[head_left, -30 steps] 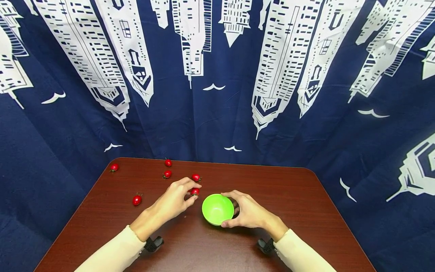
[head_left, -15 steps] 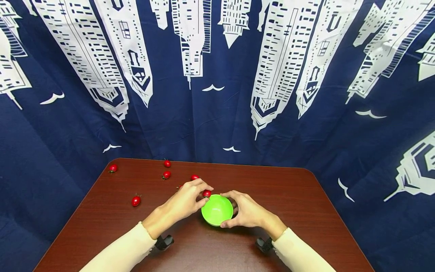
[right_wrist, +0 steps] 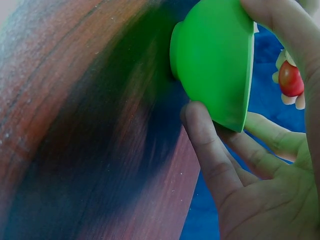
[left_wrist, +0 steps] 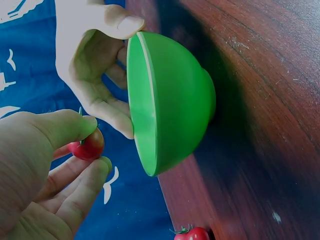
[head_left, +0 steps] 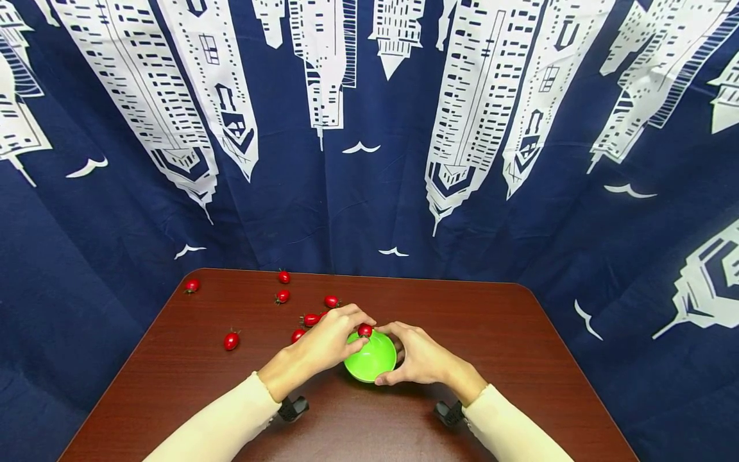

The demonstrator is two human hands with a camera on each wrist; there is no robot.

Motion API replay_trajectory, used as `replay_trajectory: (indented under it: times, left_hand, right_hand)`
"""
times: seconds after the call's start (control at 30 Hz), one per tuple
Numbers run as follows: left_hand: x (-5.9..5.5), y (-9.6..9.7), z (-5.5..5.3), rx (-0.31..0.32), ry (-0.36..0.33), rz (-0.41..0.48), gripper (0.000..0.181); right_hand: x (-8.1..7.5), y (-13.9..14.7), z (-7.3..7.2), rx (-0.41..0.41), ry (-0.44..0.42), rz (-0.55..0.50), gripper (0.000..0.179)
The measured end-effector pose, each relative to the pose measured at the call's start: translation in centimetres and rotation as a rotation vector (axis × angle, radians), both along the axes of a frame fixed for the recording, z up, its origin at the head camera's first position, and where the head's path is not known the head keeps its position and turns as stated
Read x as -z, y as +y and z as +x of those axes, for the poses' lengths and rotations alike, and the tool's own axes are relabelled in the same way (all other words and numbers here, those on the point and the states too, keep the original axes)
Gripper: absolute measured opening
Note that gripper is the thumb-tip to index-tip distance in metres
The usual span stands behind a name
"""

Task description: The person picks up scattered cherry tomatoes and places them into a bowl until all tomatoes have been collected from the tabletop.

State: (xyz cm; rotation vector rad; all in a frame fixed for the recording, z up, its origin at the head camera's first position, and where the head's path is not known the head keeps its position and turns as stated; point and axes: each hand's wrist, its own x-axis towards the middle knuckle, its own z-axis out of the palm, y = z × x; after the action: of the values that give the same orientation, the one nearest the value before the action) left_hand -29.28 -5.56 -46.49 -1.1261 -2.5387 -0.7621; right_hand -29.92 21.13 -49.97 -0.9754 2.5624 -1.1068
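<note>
At the surface [head_left: 491,333], the right hand [head_left: 425,358] grips the bowl [head_left: 368,366] at three o'clock, seemingly steadying it, the left hand [head_left: 331,337] pinching a tomato [head_left: 365,330].

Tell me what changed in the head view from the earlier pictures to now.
The left hand, pinching a tomato, moved right; that tomato went from left of the green bowl to overlapping its far rim in the head view. Loose tomatoes the hand had hidden came into view. Unchanged: the right hand holds the bowl in place; the other tomatoes lie where they were.
</note>
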Motion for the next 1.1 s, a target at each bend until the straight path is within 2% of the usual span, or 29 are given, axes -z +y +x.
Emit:
replay_trajectory:
  times: [0.17, 0.37, 0.5, 0.73, 1.1]
  left_hand:
    - [0.3, 0.3, 0.0, 0.000, -0.031, 0.010, 0.031]
    - [0.4, 0.4, 0.0, -0.009, -0.031, -0.009, 0.031]
    - [0.4, 0.3, 0.1, -0.049, -0.038, -0.045, 0.037]
    - [0.4, -0.1, 0.4, -0.100, -0.031, -0.092, 0.060]
    - [0.6, -1.5, 0.5, -0.149, -0.015, -0.098, 0.062]
  right_hand:
    - [0.1, 0.0, 0.1, 0.005, -0.007, -0.002, 0.093]
    - [0.2, 0.0, 0.1, 0.007, -0.003, 0.001, 0.093]
    - [0.2, 0.0, 0.0, 0.004, 0.005, 0.006, 0.093]
    - [-0.1, -0.1, 0.1, -0.004, 0.010, 0.003, 0.094]
    - [0.2, -0.1, 0.0, 0.002, 0.015, 0.001, 0.095]
